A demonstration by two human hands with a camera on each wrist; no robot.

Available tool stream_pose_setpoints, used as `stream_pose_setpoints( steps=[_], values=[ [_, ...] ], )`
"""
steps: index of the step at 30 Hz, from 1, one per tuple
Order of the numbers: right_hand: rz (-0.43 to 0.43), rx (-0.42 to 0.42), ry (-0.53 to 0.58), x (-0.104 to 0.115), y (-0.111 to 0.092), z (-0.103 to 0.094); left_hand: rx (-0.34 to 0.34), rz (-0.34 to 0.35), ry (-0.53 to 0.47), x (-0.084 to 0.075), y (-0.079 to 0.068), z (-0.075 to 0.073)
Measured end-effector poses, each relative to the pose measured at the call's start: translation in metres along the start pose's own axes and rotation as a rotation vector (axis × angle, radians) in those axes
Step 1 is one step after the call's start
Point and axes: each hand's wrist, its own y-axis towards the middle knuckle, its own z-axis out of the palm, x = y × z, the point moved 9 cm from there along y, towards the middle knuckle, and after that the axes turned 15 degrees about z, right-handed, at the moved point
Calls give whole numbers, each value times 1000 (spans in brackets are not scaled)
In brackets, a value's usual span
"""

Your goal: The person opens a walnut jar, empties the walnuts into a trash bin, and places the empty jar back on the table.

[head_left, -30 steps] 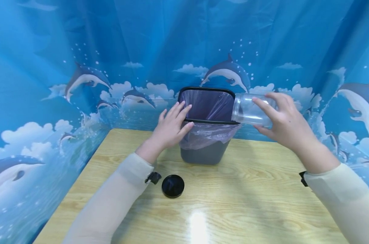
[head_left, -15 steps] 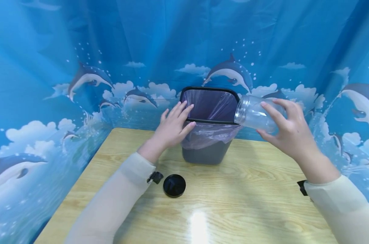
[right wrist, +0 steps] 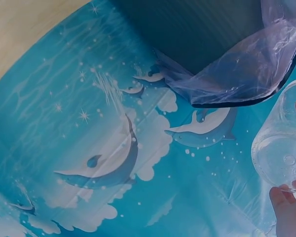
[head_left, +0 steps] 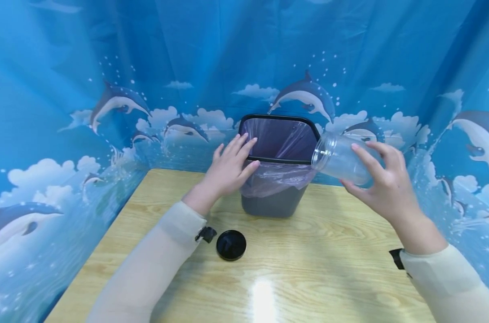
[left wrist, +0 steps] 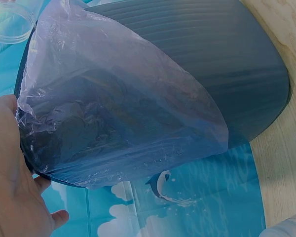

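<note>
A grey trash can [head_left: 270,202], lined with a translucent purple bag [head_left: 280,177], stands on the table. My left hand [head_left: 230,166] rests on its black rim at the left corner, fingers extended and thumb along the front side. At the opposite side, my right hand [head_left: 385,184] grips a clear jar [head_left: 345,157] between thumb and fingers. The jar lies tilted, its uncovered mouth at the rim's right edge and its base toward my palm. In the right wrist view, small droplets show on the jar's wall [right wrist: 274,148]. A round black lid [head_left: 231,245] lies in front of the can.
Wooden table [head_left: 309,269] under both arms. A blue dolphin-print curtain [head_left: 212,58] hangs directly behind the can and along both sides. Black camera straps sit at each wrist.
My right hand has shifted slightly right and lower. The jar's base has dropped, and its mouth has moved a little right along the rim. The left hand stays on the trash can.
</note>
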Motion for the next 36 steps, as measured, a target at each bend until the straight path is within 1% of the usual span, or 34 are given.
stream_pose_setpoints(
  steps=[7, 10, 16, 25, 30, 36],
  values=[
    [26, -58, 53, 0, -11, 2, 6, -5, -2, 1, 0, 1],
    [45, -72, 78, 1, -15, 3, 3, -5, 2, 2, 0, 0],
    [56, -97, 124, 4, -23, 6, 6, -4, 2, 0, 0, 0],
    [97, -93, 177, 5, -36, 11, -5, -1, -8, 1, 0, -1],
    [133, -67, 225, 3, -43, 15, -3, 5, -1, 1, 1, -1],
    [175, -13, 308, 0, -50, 21, -3, 4, -1, 1, 0, -1]
  ],
)
